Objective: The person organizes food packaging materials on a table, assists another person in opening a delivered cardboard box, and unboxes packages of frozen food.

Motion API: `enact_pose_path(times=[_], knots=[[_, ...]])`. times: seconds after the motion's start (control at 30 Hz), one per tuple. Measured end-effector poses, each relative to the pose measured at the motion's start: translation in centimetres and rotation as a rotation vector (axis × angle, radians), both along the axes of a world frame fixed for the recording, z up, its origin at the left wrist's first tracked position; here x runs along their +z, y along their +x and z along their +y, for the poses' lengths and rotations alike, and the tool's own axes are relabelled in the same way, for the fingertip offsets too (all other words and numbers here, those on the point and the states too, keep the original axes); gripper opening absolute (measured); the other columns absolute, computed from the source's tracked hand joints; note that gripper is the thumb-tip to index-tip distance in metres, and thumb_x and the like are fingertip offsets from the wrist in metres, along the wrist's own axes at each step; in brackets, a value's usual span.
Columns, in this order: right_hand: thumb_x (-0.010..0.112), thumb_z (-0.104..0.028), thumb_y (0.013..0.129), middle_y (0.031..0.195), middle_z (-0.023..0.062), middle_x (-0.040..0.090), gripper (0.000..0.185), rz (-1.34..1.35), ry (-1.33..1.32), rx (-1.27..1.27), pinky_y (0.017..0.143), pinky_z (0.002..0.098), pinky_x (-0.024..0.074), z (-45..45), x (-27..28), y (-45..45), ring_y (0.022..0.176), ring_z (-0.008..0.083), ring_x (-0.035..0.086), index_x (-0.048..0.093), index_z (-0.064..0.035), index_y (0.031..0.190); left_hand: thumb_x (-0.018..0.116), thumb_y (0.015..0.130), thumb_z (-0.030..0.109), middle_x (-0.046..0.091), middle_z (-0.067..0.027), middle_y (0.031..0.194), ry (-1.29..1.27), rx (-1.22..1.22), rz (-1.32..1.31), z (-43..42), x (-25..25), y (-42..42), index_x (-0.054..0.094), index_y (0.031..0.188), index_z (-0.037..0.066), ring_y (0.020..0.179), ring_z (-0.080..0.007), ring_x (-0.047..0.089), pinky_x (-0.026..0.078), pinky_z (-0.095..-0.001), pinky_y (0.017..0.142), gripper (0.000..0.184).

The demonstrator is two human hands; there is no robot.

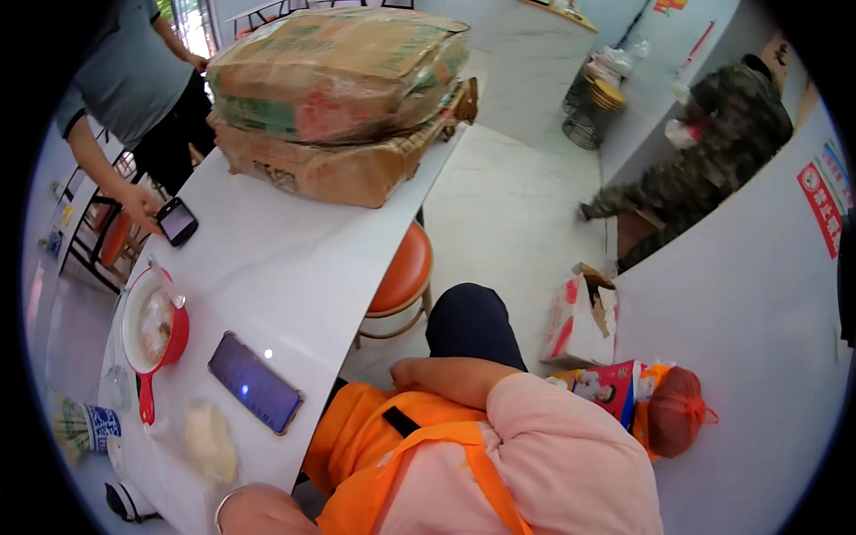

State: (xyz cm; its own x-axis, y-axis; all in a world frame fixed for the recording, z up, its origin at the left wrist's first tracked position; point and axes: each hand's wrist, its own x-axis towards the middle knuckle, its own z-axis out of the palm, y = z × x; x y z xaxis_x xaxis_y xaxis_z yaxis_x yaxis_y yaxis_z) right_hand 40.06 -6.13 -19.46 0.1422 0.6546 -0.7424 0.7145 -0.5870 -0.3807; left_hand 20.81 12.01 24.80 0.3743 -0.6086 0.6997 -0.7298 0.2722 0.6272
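My right forearm crosses my lap below the dark trouser knee. Only part of my right hand [407,372] shows, beside the orange apron [366,423]; its fingers and anything in them are hidden. At the bottom edge my left forearm shows with a bracelet at the wrist, but the left hand is out of view. Near that wrist, a pale yellowish item [211,443] lies blurred on the white table [294,267]. A smartphone [257,382] lies face up, its screen lit. Beyond it stands a red-handled white pan [147,406] with a plastic-wrapped item inside.
Two stacked, plastic-wrapped cardboard boxes [334,89] stand at the table's far end. Across the table, a person [143,80] holds a phone [176,221]. An orange stool [401,272] is beside the table. Another person in camouflage [722,134] bends by the wall, near an open carton [584,316].
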Motion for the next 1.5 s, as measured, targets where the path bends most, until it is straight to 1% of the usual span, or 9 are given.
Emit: enact_pose_path(times=[0.17, 0.3, 0.37, 0.4, 0.47, 0.57, 1.17, 1.27, 1.5], knots=[[0.053, -0.037, 0.086, 0.109, 0.0209, 0.066, 0.042, 0.006, 0.008, 0.002, 0.095, 0.0433, 0.0444, -0.1, -0.4, 0.1, 0.106, 0.0351, 0.06, 0.07, -0.0027, 0.102, 0.044, 0.092, 0.006, 0.067, -0.0209, 0.092, -0.091, -0.068, -0.039, -0.4, 1.0, 1.1, 0.059, 0.084, -0.002, 0.067, -0.027, 0.062, 0.044, -0.0369, 0.051, 0.019], [0.055, -0.036, 0.085, 0.115, 0.019, 0.064, 0.042, 0.041, -0.023, 0.027, 0.096, 0.0432, 0.044, 0.3, -3.0, 0.7, 0.11, 0.0342, 0.059, 0.067, -0.005, 0.11, 0.04, 0.096, 0.013, 0.063, -0.0231, 0.086, -0.114, 0.085, -0.126, -1.2, 1.0, -0.5, 0.053, 0.083, -0.001, 0.063, -0.0298, 0.06, 0.043, -0.0393, 0.05, 0.023], [0.055, -0.037, 0.085, 0.117, 0.0179, 0.064, 0.043, 0.037, -0.041, -0.001, 0.097, 0.0424, 0.0441, -0.2, -3.0, 1.2, 0.111, 0.0334, 0.058, 0.066, -0.0061, 0.113, 0.051, 0.095, 0.032, 0.061, -0.0139, 0.083, -0.317, 0.016, -0.128, -2.2, 0.8, -0.1, 0.06, 0.098, 0.012, 0.065, -0.0263, 0.059, 0.047, -0.0346, 0.053, 0.022], [0.056, -0.037, 0.085, 0.118, 0.0167, 0.064, 0.044, 0.043, -0.063, 0.004, 0.097, 0.0416, 0.0441, 0.2, -3.2, 0.6, 0.112, 0.0326, 0.058, 0.065, -0.0072, 0.116, 0.051, 0.095, 0.032, 0.061, -0.0139, 0.083, -0.32, 0.089, -0.122, -2.3, 0.8, -0.9, 0.06, 0.098, 0.012, 0.065, -0.0263, 0.059, 0.047, -0.0346, 0.053, 0.022], [0.056, -0.038, 0.085, 0.119, 0.016, 0.064, 0.045, 0.04, -0.072, -0.02, 0.098, 0.041, 0.0441, 0.0, -1.8, 0.6, 0.113, 0.0322, 0.058, 0.064, -0.0078, 0.117, 0.043, 0.096, 0.047, 0.062, -0.0141, 0.087, -0.27, 0.049, -0.199, -1.9, 0.8, -0.9, 0.057, 0.109, 0.022, 0.065, -0.0265, 0.058, 0.045, -0.0343, 0.053, 0.031], [0.056, -0.04, 0.085, 0.12, 0.015, 0.064, 0.046, 0.035, -0.091, -0.028, 0.098, 0.0403, 0.044, 0.5, -1.4, 0.2, 0.114, 0.0315, 0.058, 0.064, -0.0092, 0.118, 0.049, 0.093, 0.051, 0.062, -0.0148, 0.082, -0.331, 0.087, -0.237, -1.9, 0.9, -1.5, 0.062, 0.103, 0.013, 0.06, -0.0259, 0.057, 0.044, -0.0328, 0.051, 0.042], [0.053, -0.041, 0.085, 0.116, 0.0164, 0.065, 0.045, 0.044, -0.069, 0.037, 0.097, 0.0407, 0.0449, 0.2, -2.8, 0.5, 0.11, 0.0328, 0.059, 0.066, -0.0093, 0.114, 0.035, 0.099, 0.019, 0.057, -0.0243, 0.077, -0.409, 0.07, -0.244, -1.5, 0.5, -2.8, 0.047, 0.083, -0.001, 0.059, -0.0319, 0.057, 0.043, -0.0408, 0.051, 0.028], [0.053, -0.042, 0.085, 0.116, 0.0164, 0.065, 0.045, 0.05, -0.067, 0.045, 0.097, 0.0406, 0.0448, 0.1, -2.7, 0.5, 0.11, 0.0327, 0.059, 0.067, -0.0093, 0.114, 0.032, 0.101, 0.023, 0.051, -0.024, 0.072, -0.383, 0.054, -0.221, -1.4, 0.8, -2.9, 0.044, 0.086, -0.001, 0.057, -0.0336, 0.054, 0.043, -0.042, 0.051, 0.031], [0.053, -0.043, 0.086, 0.117, 0.0167, 0.064, 0.047, 0.049, -0.059, 0.044, 0.097, 0.0401, 0.0443, 0.0, -2.7, 0.6, 0.111, 0.0323, 0.059, 0.066, -0.009, 0.114, 0.032, 0.101, 0.022, 0.052, -0.0255, 0.075, -0.361, 0.056, -0.213, -1.1, 0.5, -2.9, 0.045, 0.091, -0.001, 0.059, -0.0345, 0.054, 0.042, -0.0419, 0.051, 0.028]])
